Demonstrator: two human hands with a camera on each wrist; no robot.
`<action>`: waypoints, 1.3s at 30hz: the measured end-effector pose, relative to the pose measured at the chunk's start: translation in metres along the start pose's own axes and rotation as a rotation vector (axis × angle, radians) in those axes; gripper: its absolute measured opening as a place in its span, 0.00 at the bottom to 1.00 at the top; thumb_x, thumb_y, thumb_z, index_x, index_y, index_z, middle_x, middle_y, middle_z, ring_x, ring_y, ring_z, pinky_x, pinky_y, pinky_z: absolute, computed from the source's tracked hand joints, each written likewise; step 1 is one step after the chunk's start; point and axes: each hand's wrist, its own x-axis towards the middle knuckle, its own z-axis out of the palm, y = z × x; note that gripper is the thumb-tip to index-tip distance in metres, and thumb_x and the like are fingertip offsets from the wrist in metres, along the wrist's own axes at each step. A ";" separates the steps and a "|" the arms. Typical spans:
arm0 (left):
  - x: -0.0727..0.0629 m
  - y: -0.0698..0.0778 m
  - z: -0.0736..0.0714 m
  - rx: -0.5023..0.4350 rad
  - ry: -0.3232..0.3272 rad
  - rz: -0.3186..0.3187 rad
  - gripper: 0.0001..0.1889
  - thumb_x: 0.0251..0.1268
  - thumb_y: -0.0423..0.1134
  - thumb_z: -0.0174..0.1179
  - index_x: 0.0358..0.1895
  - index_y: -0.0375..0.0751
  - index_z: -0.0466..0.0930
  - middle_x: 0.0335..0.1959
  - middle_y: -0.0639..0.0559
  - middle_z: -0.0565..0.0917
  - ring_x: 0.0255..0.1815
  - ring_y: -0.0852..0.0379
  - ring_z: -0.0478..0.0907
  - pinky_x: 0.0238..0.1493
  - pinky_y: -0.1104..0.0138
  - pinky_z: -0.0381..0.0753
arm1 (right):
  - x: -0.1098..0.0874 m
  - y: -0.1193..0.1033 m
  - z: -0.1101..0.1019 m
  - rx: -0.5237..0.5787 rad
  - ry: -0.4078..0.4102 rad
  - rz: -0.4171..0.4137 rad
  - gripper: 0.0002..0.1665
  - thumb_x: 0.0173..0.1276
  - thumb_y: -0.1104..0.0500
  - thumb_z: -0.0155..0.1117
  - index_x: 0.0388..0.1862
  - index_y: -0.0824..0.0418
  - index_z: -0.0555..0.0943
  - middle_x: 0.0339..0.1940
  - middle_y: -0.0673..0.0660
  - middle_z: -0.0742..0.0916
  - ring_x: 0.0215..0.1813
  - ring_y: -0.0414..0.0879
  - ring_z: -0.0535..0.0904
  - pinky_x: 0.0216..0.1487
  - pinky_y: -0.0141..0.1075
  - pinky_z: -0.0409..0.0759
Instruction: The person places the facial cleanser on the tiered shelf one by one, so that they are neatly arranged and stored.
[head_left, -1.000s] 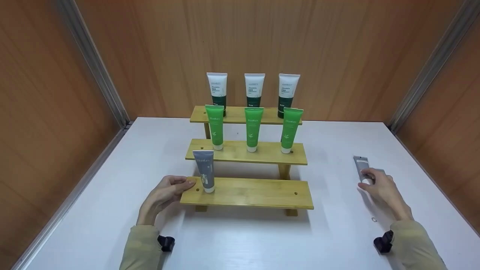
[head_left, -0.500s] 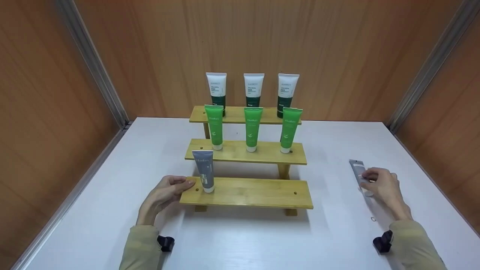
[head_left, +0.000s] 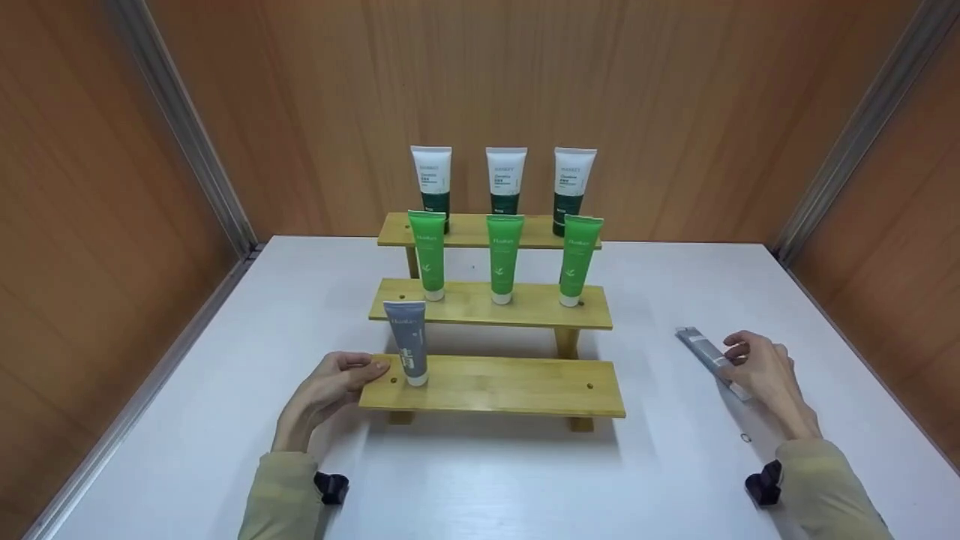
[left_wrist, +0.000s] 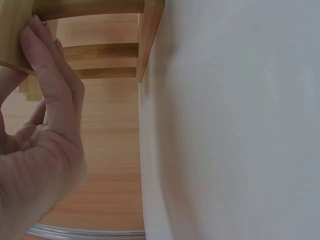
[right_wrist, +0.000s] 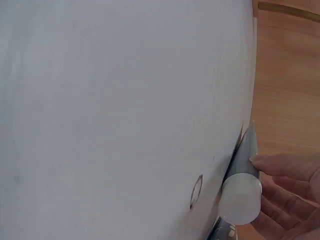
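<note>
My left hand [head_left: 334, 386] grips the left end of the lowest board of a stepped wooden display stand [head_left: 510, 384], thumb on top; in the left wrist view the fingers [left_wrist: 55, 90] lie against the board's underside. A grey-blue squeeze tube [head_left: 407, 341] stands cap down on that board beside the thumb. At the right, my right hand [head_left: 766, 373] holds another grey squeeze tube [head_left: 703, 349] between thumb and fingers, low over the white table. Its round white cap [right_wrist: 241, 199] faces the right wrist camera, and the hand hides part of the tube in the head view.
Three green tubes [head_left: 504, 255] stand on the middle board and three white-and-dark-green tubes [head_left: 507, 176] on the top one. A small ring-shaped mark [head_left: 745, 438] shows on the white table [head_left: 480, 487]. Below the held tube, a dark glossy object [right_wrist: 223, 231] peeks out. Wood-grain walls [head_left: 480, 90] enclose the table.
The grey tube in my right hand has turned, its flat far end swinging left and toward me. My right hand has shifted only slightly. My left hand keeps its hold on the stand.
</note>
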 end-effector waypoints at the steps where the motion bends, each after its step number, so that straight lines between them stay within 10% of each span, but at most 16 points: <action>1: 0.000 0.000 0.000 0.002 -0.001 0.001 0.25 0.71 0.45 0.63 0.58 0.25 0.75 0.37 0.56 0.87 0.37 0.63 0.87 0.40 0.72 0.86 | 0.000 0.000 0.000 0.000 -0.013 0.001 0.27 0.59 0.67 0.67 0.57 0.77 0.75 0.49 0.78 0.85 0.51 0.71 0.84 0.42 0.47 0.82; 39: 0.001 -0.001 -0.001 -0.006 0.007 -0.021 0.26 0.71 0.44 0.63 0.59 0.23 0.73 0.37 0.54 0.88 0.35 0.62 0.87 0.38 0.72 0.86 | 0.002 -0.021 0.003 -0.008 -0.130 -0.007 0.27 0.58 0.66 0.69 0.58 0.71 0.79 0.51 0.74 0.85 0.48 0.63 0.84 0.39 0.35 0.78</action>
